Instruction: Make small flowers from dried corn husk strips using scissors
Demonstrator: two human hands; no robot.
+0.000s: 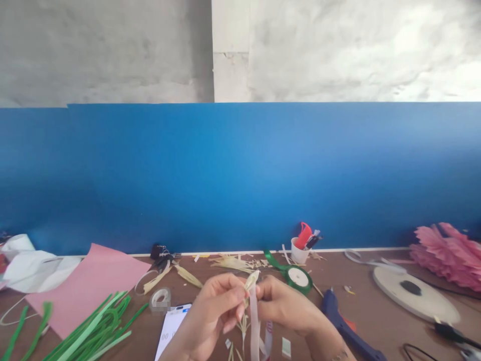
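Note:
Over the front middle of the table, my left hand is closed, thumb and fingers pinching a pale folded piece of dried husk whose pointed tip sticks up. Close beside it, my right hand is closed on a translucent white tape strip at the husk's side. The strip hangs down between the two hands. Thin straw-coloured strands trail below the husk. The right fingertips are partly hidden behind the strip.
A blue glue gun lies right of my hands. Behind are a green ribbon spool and a white cup of pens. Leftward lie a phone, a tape roll, green pipe cleaners and pink paper. A blue partition stands behind.

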